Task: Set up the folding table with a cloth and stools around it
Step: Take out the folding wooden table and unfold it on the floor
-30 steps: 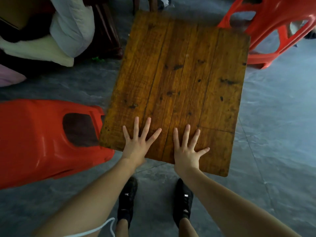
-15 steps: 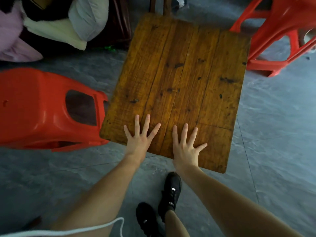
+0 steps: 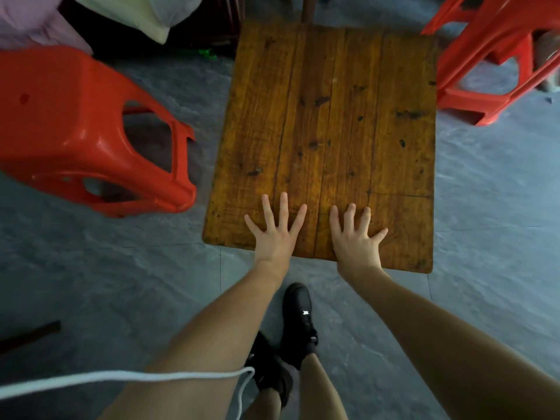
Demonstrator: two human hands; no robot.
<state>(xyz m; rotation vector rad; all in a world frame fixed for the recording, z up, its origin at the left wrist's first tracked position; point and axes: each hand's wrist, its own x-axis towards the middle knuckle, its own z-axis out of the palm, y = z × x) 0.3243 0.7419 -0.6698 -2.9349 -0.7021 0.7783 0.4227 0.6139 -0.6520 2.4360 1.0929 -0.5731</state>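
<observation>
Wooden folding table (image 3: 327,125): stood on the grey floor (image 3: 485,237), top bare, pressed at its near edge by the left hand (image 3: 274,234) and right hand (image 3: 354,241), both laid flat with fingers straight and spread apart. Red plastic stools: one (image 3: 75,128) is seen tipped on its side near the table's left edge, another (image 3: 491,56) at the far right corner.

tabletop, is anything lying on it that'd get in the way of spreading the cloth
Nothing visible apart from the hands: the left hand and right hand press flat on the wooden tabletop near its front edge. No cloth is in view.
</observation>
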